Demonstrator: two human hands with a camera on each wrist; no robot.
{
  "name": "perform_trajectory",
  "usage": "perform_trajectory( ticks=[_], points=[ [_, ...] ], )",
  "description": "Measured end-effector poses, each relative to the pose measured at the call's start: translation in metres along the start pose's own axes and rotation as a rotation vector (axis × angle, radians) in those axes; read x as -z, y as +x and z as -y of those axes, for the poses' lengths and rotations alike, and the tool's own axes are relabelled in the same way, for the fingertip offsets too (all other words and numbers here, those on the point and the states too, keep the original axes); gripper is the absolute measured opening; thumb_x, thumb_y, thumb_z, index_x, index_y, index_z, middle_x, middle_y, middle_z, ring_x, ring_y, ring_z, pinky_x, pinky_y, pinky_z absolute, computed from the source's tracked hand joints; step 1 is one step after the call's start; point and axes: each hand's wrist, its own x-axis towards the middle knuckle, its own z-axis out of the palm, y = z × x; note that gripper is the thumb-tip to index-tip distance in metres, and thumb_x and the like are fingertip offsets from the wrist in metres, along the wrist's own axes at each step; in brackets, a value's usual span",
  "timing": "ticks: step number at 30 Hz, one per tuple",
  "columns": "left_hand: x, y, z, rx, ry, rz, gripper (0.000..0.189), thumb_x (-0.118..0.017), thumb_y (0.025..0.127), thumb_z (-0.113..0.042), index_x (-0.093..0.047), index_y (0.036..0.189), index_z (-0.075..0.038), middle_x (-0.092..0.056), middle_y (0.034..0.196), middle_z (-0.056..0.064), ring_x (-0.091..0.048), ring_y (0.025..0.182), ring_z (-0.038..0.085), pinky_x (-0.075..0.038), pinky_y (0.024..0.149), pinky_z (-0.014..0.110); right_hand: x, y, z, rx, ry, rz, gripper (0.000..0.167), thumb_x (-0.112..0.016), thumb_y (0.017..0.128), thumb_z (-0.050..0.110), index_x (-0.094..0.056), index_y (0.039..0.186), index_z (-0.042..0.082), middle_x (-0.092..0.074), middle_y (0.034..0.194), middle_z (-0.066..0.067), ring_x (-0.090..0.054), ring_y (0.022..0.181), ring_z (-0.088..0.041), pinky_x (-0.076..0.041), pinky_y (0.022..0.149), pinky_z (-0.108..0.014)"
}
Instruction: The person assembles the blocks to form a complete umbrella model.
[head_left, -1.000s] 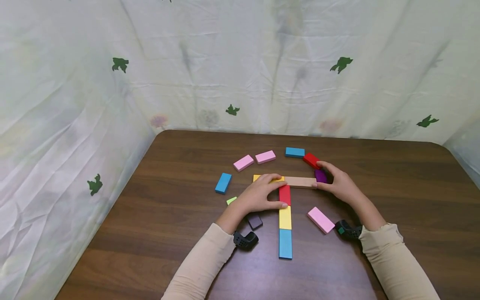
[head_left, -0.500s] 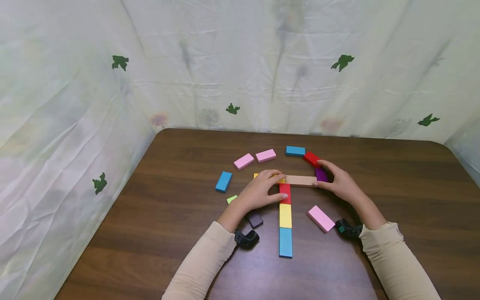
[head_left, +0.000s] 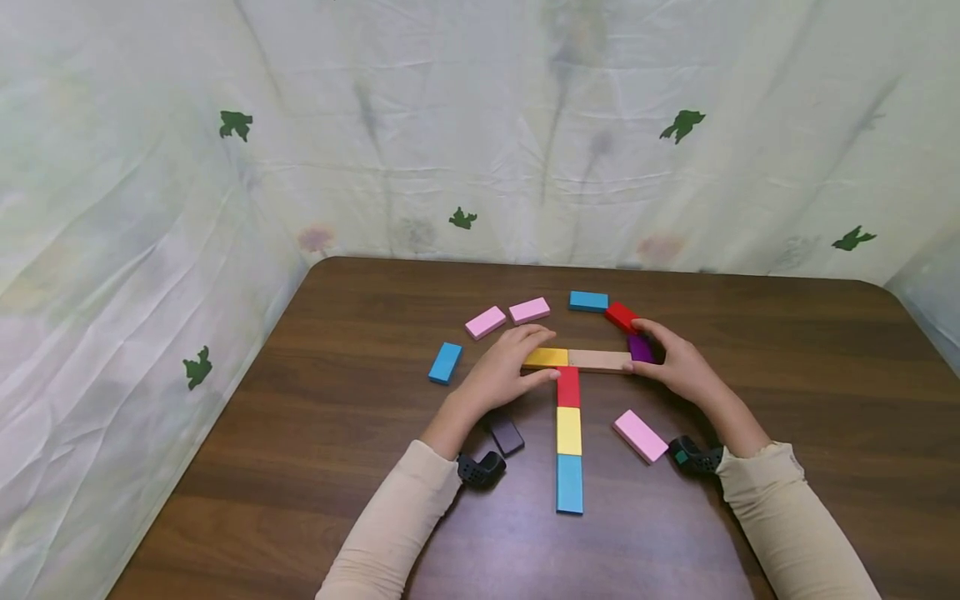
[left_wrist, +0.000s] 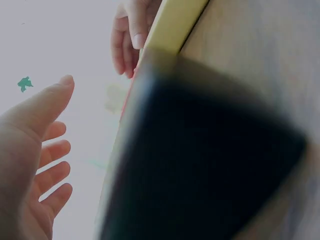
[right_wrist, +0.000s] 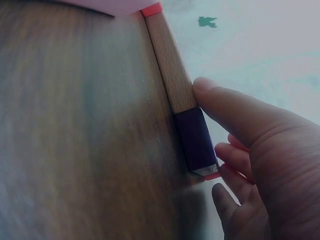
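My left hand (head_left: 501, 367) is spread beside the left end of a yellow block (head_left: 547, 358), thumb tip near the corner of a red block (head_left: 568, 387). Nothing is in its grasp in the left wrist view. My right hand (head_left: 684, 367) holds a purple block (right_wrist: 196, 140) between thumb and fingers. Its thumb tip lies by the joint with a plain wooden block (head_left: 600, 361), its index fingertip at another red block (head_left: 621, 317). Yellow and wooden blocks form a crossbar; below it run the red block, a pale yellow block (head_left: 568, 431) and a light blue block (head_left: 569, 483).
Two pink blocks (head_left: 485, 322) and a blue block (head_left: 446, 362) lie to the upper left, another blue block (head_left: 588, 301) at the far side. A dark block (head_left: 506, 435) sits by the left wrist, a third pink block (head_left: 640, 436) near the right. A cloth backdrop surrounds the brown table (head_left: 360, 333).
My left hand has slid left off the yellow block and the red one below it, uncovering most of the yellow block; a lime green block is now hidden under it. My right hand stays put.
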Motion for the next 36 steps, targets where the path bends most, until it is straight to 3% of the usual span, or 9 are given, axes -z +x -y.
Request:
perform_trajectory(
  ticks=[6,23,31,36],
  points=[
    [0.013,-0.008,0.008,0.017,0.013,-0.028,0.062,-0.059,0.083,-0.046,-0.044,0.133,-0.013,-0.042,0.132,0.003,-0.036,0.121,0.018,-0.032,0.098,0.033,0.001,-0.001,0.003,-0.020,0.015,0.011,0.082,-0.068,0.076,0.044,-0.031,0.139,0.007,-0.031,0.138,-0.021,-0.029,0.123,-0.040,-0.028,0.094,-0.057],
    [0.044,-0.045,0.044,0.044,-0.018,-0.085,0.068,-0.066,0.080,-0.041,-0.042,0.132,-0.005,-0.043,0.131,0.010,-0.035,0.123,0.025,-0.029,0.099,0.040,-0.001,0.001,-0.003,0.001,0.021,-0.003,0.080,-0.069,0.076,0.042,-0.032,0.138,0.007,-0.033,0.137,-0.020,-0.029,0.123,-0.038,-0.027,0.095,-0.055],
    [0.056,-0.056,0.067,0.107,-0.108,-0.045,0.074,-0.071,0.076,-0.038,-0.040,0.134,-0.003,-0.041,0.133,0.011,-0.034,0.124,0.025,-0.028,0.100,0.041,-0.001,0.001,-0.003,0.026,0.024,-0.014,0.078,-0.069,0.076,0.040,-0.034,0.136,0.005,-0.036,0.136,-0.019,-0.030,0.123,-0.038,-0.026,0.096,-0.054],
    [0.063,-0.064,0.079,0.172,-0.174,0.019,0.076,-0.070,0.075,-0.040,-0.039,0.135,-0.006,-0.038,0.135,0.010,-0.034,0.124,0.025,-0.029,0.099,0.043,-0.001,0.001,-0.004,0.026,0.025,-0.009,0.079,-0.069,0.076,0.041,-0.034,0.137,0.006,-0.035,0.136,-0.019,-0.030,0.123,-0.037,-0.026,0.097,-0.054]
  ],
)
